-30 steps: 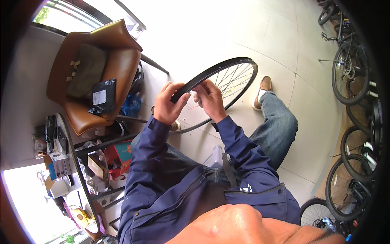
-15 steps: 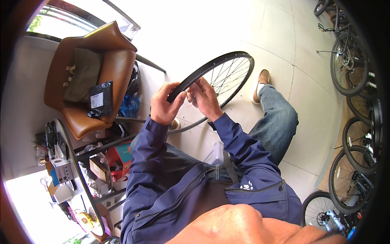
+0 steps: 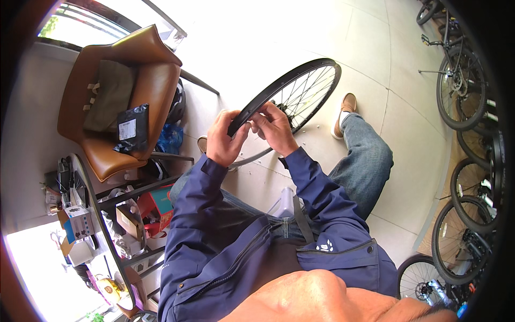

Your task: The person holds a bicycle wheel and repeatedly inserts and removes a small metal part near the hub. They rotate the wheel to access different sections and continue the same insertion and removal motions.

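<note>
A bare black bicycle wheel (image 3: 298, 73) leans in front of me, its rim tilted and its spokes and dark hub showing. My left hand (image 3: 221, 140) is closed around the near part of the rim, with the thumb toward the inner side. Close beside it, my right hand (image 3: 278, 130) pinches the same stretch of rim, fingers curled over its edge. The two thumbs and fingertips nearly meet there. Whether a small part lies between them cannot be made out. The wheel's lower side comes down near my left shoe (image 3: 202, 144).
At the left stands a brown leather chair (image 3: 155, 80) bearing a black parcel bag (image 3: 133, 129). Below it, a cluttered table holds a small box (image 3: 79, 222). Several bicycles (image 3: 461, 236) line the right side. Small white bits lie on the tiled floor (image 3: 370, 161).
The wheel has turned and tilted a little, its far edge now higher and its hub more visible. Both hands stay on the rim, the right slightly shifted. My left shoe shows farther left.
</note>
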Demonstrator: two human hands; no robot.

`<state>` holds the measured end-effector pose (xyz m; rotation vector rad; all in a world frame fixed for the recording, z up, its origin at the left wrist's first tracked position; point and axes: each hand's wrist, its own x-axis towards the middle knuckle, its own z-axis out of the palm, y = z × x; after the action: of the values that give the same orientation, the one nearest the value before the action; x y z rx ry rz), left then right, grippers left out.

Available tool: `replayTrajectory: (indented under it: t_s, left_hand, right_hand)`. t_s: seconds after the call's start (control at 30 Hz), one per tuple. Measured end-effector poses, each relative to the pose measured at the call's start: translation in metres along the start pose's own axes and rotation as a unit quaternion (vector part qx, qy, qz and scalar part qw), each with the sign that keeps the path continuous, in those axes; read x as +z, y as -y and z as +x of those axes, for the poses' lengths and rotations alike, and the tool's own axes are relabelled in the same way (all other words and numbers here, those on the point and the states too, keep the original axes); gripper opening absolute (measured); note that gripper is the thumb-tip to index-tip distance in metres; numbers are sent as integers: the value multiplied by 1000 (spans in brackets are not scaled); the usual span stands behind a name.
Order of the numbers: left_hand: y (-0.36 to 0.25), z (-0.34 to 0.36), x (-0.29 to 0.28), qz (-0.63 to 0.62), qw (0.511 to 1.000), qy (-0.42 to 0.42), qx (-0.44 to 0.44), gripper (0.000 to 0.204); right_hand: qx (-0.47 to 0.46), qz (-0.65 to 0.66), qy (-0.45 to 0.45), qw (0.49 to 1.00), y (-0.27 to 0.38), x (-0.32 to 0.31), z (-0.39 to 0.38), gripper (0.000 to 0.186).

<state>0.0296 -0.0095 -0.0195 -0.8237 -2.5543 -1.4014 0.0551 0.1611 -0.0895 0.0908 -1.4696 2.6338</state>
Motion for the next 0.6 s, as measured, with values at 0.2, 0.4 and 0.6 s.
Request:
replayTrajectory:
  t_s: [0.2,0.4,0.6]
  left_hand:
    - [-13,14,0,18,999,-35,20,33]
    - [-11,19,1,26,999,-43,16,31]
    - [-6,13,2,20,998,-60,24,30]
  right_hand:
    - [65,15,3,998,-7,4,-2,21]
    - [116,-4,29,993,-7,11,-3,21]
    - [49,17,50,997,-13,18,-5,17]
